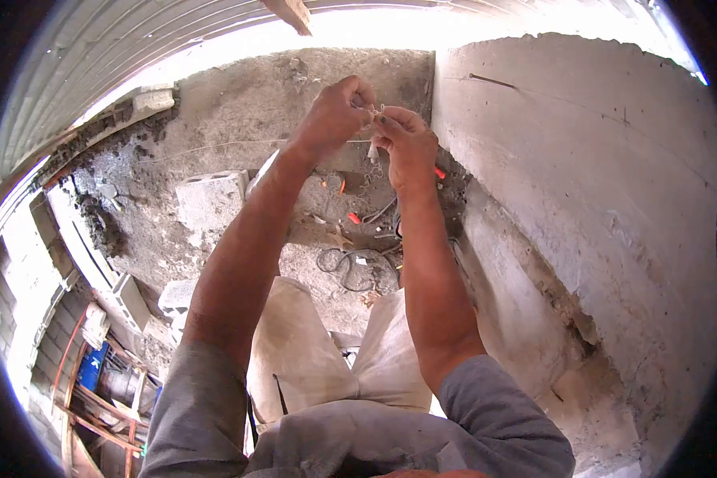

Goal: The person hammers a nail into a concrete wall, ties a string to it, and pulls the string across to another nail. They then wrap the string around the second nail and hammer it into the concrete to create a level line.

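My left hand (336,118) and my right hand (409,146) meet in front of me at arm's length, near the corner of the wall. Their fingertips are pinched together on a thin pale string (373,112), with a small loop standing up between them. Beneath my right fingers hangs a whitish bundle (373,151), perhaps wound string; its exact form is hard to make out. A taut pale line (239,143) runs from near the hands toward the left. The fingertips partly hide the string.
A plastered wall (581,135) with a protruding nail (492,81) rises on the right. Concrete blocks (212,195) sit at left. On the ground lie a coiled cable (346,267) and red-orange pieces (354,217). Corrugated sheeting (135,48) stands upper left; timber (103,426) lies lower left.
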Motion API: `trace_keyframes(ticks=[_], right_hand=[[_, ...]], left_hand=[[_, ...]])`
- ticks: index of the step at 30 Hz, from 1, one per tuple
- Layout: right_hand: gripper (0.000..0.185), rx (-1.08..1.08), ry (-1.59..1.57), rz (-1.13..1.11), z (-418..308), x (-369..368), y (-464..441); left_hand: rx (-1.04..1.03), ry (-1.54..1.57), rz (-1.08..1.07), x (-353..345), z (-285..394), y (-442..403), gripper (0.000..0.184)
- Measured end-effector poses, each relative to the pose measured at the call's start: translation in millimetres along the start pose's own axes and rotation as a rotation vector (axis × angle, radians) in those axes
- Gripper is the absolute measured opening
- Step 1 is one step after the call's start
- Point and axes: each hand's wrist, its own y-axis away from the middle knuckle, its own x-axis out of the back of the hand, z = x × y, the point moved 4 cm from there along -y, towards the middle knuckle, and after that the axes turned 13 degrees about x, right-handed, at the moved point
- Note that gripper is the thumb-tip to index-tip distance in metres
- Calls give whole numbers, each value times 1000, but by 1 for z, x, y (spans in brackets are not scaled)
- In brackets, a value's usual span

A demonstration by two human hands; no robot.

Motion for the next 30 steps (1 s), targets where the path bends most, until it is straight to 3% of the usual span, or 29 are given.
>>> trace_keyframes(ticks=[7,9,16,21,30], right_hand=[[19,5,71,-113,-8,-1,-2],[20,-72,-73,-176,-5,0,-3],[19,-123,-60,-266,8,9,-9],[18,-165,-215,-340,25,14,-11],[20,-64,-60,-123,24,13,-7]], left_hand=[[98,112,-73,2,-9,-9,12],[125,162,-119,2,-12,-10,11],[205,159,-174,1,-9,-5,10],[273,204,-213,-1,-25,-8,11],[249,88,-196,-5,-20,-11,12]])
